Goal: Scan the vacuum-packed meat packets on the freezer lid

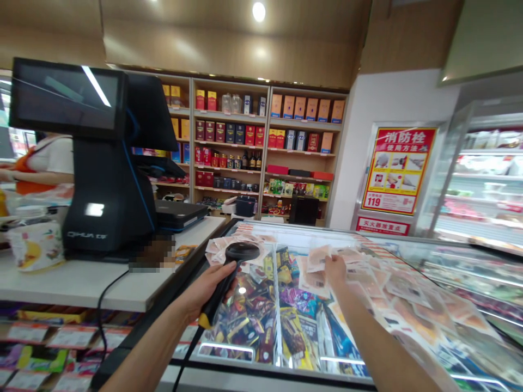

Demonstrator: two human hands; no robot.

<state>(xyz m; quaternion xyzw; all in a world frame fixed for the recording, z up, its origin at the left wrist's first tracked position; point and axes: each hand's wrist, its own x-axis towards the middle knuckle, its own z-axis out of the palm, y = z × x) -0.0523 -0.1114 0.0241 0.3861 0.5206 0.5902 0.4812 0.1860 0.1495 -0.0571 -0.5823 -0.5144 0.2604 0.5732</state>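
Observation:
My left hand (pixel 212 286) is wrapped round the handle of a black barcode scanner (pixel 242 251), its head tilted up over the glass top of a chest freezer (pixel 241 367). A cable runs down from the scanner's handle. With closed fingers, my right hand (pixel 336 269) grips a flat clear packet (pixel 317 258) with pale pinkish contents and a label. Several similar packets (pixel 412 288) lie overlapping on the glass to the right. Behind the scanner's head lies a small group of packets (pixel 216 249), partly hidden by it. Colourful wrapped goods (pixel 249 310) show through the glass.
On the left counter (pixel 175 283) stand a checkout terminal (pixel 104 190) and a patterned container (pixel 36 242). Another person (pixel 49 158) is behind the terminal. Shelves of boxes (pixel 229 133) line the back wall. A refrigerated case (pixel 486 179) is at the right.

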